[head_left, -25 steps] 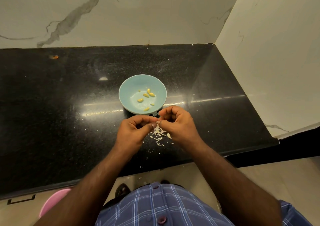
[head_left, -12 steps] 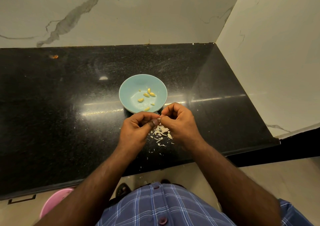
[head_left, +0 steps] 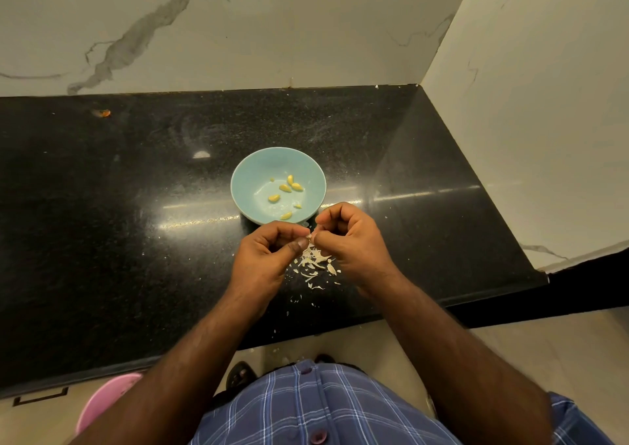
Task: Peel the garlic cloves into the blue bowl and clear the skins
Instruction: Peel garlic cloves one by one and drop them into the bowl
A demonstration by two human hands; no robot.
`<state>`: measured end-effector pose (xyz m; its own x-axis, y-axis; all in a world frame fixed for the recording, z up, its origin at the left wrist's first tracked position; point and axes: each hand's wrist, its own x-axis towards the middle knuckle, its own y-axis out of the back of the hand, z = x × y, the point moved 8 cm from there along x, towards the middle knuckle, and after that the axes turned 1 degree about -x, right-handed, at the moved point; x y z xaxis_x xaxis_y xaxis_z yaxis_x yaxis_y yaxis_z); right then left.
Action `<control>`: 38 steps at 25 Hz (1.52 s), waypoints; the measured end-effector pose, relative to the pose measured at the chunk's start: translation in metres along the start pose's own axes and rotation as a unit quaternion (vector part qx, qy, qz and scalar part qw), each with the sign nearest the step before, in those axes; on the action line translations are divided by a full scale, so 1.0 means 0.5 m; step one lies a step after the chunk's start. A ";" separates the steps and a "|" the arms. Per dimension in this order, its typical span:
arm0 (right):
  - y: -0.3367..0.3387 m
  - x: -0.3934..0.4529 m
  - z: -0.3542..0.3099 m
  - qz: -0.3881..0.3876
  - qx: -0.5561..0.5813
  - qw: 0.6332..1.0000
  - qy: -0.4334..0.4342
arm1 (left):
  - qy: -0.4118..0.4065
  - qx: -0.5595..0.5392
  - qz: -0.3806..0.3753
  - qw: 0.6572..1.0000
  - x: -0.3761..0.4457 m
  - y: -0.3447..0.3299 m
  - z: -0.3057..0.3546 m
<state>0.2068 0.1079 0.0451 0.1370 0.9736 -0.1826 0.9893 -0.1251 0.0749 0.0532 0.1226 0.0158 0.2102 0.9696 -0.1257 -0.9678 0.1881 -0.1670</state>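
Observation:
A light blue bowl (head_left: 258,172) stands on the black counter and holds several peeled yellowish garlic cloves (head_left: 285,188). Just in front of the bowl, my left hand (head_left: 269,257) and my right hand (head_left: 354,240) meet fingertip to fingertip. Together they pinch one small garlic clove (head_left: 310,237), of which only a pale tip shows between the fingers. A scatter of white garlic skins (head_left: 315,260) lies on the counter directly under my hands, with smaller flakes trailing toward the front edge.
The black granite counter (head_left: 136,240) ends in a marble wall at the back and at the right. A small orange scrap (head_left: 102,113) lies far left. A pink bin (head_left: 109,400) stands on the floor below the counter edge.
Both hands stay together at the clove, with only small shifts of the fingers. The bowl and the pile of skins have not moved.

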 end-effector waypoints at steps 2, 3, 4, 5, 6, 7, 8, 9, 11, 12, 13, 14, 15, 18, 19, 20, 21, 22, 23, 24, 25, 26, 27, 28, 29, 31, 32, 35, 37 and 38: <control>-0.004 0.000 0.002 0.001 -0.006 1.000 -0.001 | -0.005 0.001 -0.002 1.000 0.000 -0.001 0.001; -0.005 0.000 0.003 0.002 -0.013 1.000 -0.001 | -0.006 -0.007 -0.003 1.000 -0.001 -0.003 0.001; -0.004 0.000 0.006 0.006 -0.023 1.000 -0.003 | -0.004 -0.023 -0.004 1.000 -0.001 -0.004 0.002; -0.002 0.000 0.010 0.010 -0.033 0.999 -0.007 | 0.004 -0.046 -0.003 0.999 -0.002 -0.006 0.001; 0.002 0.000 0.016 0.013 -0.044 0.999 -0.014 | 0.015 -0.070 0.000 0.997 -0.003 -0.006 0.000; 0.006 0.000 0.022 0.011 -0.056 0.998 -0.020 | 0.028 -0.090 0.003 0.996 -0.003 -0.006 -0.002; 0.010 -0.001 0.025 0.006 -0.068 0.997 -0.024 | 0.041 -0.106 0.006 0.993 -0.004 -0.006 -0.004; 0.014 -0.002 0.025 0.000 -0.083 0.996 -0.019 | 0.054 -0.119 0.008 0.991 -0.004 -0.005 -0.008; 0.019 -0.005 0.015 -0.011 -0.107 0.994 0.014 | 0.076 -0.136 0.011 0.988 -0.005 -0.004 -0.015; 0.018 -0.008 0.007 -0.016 -0.110 0.993 0.033 | 0.083 -0.144 0.012 0.986 -0.006 -0.004 -0.016; 0.015 -0.011 0.001 -0.022 -0.111 0.993 0.047 | 0.088 -0.150 0.012 0.985 -0.007 -0.005 -0.017; 0.010 -0.013 -0.002 -0.025 -0.110 0.992 0.051 | 0.091 -0.153 0.013 0.984 -0.007 -0.006 -0.018; 0.006 -0.013 -0.001 -0.026 -0.111 0.992 0.049 | 0.093 -0.152 0.014 0.984 -0.008 -0.007 -0.018; -0.001 -0.014 0.004 -0.027 -0.104 0.994 0.025 | 0.090 -0.132 0.016 0.987 -0.009 -0.006 -0.018; -0.003 -0.014 0.007 -0.032 -0.088 0.996 0.006 | 0.087 -0.121 0.013 0.989 -0.010 -0.004 -0.017; -0.005 -0.014 0.012 -0.039 -0.069 0.997 -0.019 | 0.085 -0.112 0.010 0.990 -0.011 -0.004 -0.016; -0.007 -0.014 0.018 -0.047 -0.055 0.996 -0.043 | 0.084 -0.105 0.008 0.991 -0.011 -0.004 -0.017; -0.009 -0.014 0.023 -0.055 -0.048 0.995 -0.061 | 0.084 -0.101 0.006 0.991 -0.013 -0.003 -0.017; -0.010 -0.013 0.026 -0.062 -0.051 0.994 -0.072 | 0.083 -0.097 0.002 0.992 -0.014 -0.003 -0.016; -0.013 -0.013 0.027 -0.066 -0.058 0.993 -0.076 | 0.081 -0.091 -0.005 0.992 -0.014 -0.003 -0.016; -0.015 -0.013 0.027 -0.065 -0.070 0.993 -0.076 | 0.077 -0.082 -0.016 0.994 -0.015 -0.004 -0.015; -0.016 -0.013 0.026 -0.060 -0.082 0.992 -0.074 | 0.074 -0.070 -0.024 0.995 -0.016 -0.005 -0.014; -0.016 -0.013 0.025 -0.057 -0.100 0.991 -0.069 | 0.071 -0.060 -0.026 0.995 -0.017 -0.006 -0.012; -0.017 -0.014 0.026 -0.055 -0.121 0.989 -0.063 | 0.070 -0.057 -0.023 0.996 -0.018 -0.005 -0.011; -0.017 -0.014 0.028 -0.057 -0.149 0.986 -0.054 | 0.072 -0.064 -0.018 0.995 -0.019 -0.005 -0.011; -0.010 -0.016 0.036 -0.054 -0.199 0.978 -0.043 | 0.084 -0.099 -0.013 0.991 -0.020 -0.007 -0.010; -0.002 -0.016 0.040 -0.047 -0.210 0.976 -0.042 | 0.089 -0.115 -0.013 0.989 -0.021 -0.007 -0.009; 0.023 -0.016 0.032 -0.021 -0.198 0.980 -0.028 | 0.105 -0.126 -0.005 0.986 -0.020 -0.003 -0.014; 0.033 -0.013 0.022 -0.016 -0.208 0.978 -0.013 | 0.111 -0.119 0.004 0.987 -0.019 -0.001 -0.019; 0.034 -0.013 0.015 -0.018 -0.215 0.976 -0.001 | 0.110 -0.115 0.005 0.987 -0.019 -0.001 -0.020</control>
<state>0.2233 0.0980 0.0400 0.1022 0.9756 -0.1942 0.8809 0.0020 0.4733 0.0529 0.1120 0.0075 0.2505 0.9085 -0.3344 -0.9183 0.1136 -0.3793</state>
